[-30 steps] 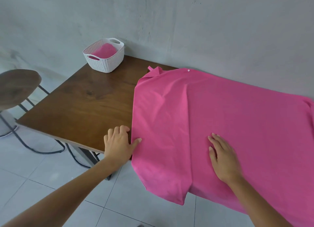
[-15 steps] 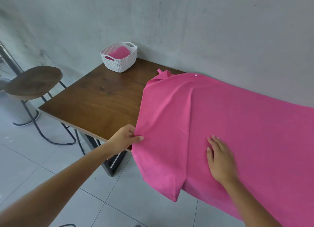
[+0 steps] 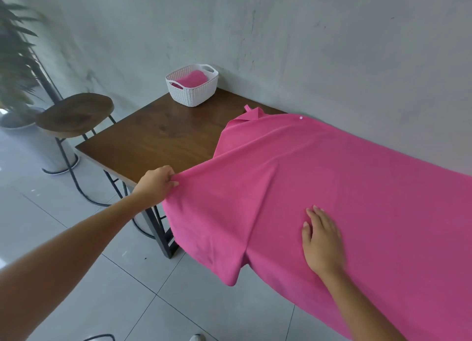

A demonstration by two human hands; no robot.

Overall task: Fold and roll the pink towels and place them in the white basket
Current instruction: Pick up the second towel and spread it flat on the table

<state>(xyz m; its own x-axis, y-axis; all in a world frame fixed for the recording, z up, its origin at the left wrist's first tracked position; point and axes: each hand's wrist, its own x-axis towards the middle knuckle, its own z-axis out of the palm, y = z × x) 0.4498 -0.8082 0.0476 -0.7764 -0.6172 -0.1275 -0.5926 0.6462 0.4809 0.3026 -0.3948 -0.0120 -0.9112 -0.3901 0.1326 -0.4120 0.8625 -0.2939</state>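
The counter point(image 3: 163, 138) in front of me has a dark brown wooden top on black metal legs. It stands on the grey tiled floor point(image 3: 107, 276) with its far side against the wall point(image 3: 306, 46). Two things lie on it. The white basket point(image 3: 192, 95) sits at the far left corner, well apart from the pink towel point(image 3: 332, 167), which is spread over the right part and hangs over the near edge. My left hand point(image 3: 155, 184) pinches the towel's left edge by the counter's front edge; my right hand point(image 3: 323, 241) lies flat on the towel.

A dark brown wooden table point(image 3: 163, 136) stands against the grey concrete wall point(image 3: 306, 46). Beside it are a round wooden stool on black metal legs point(image 3: 75, 114) and a leafy green plant point(image 3: 15, 54), on pale floor tiles point(image 3: 115, 289).
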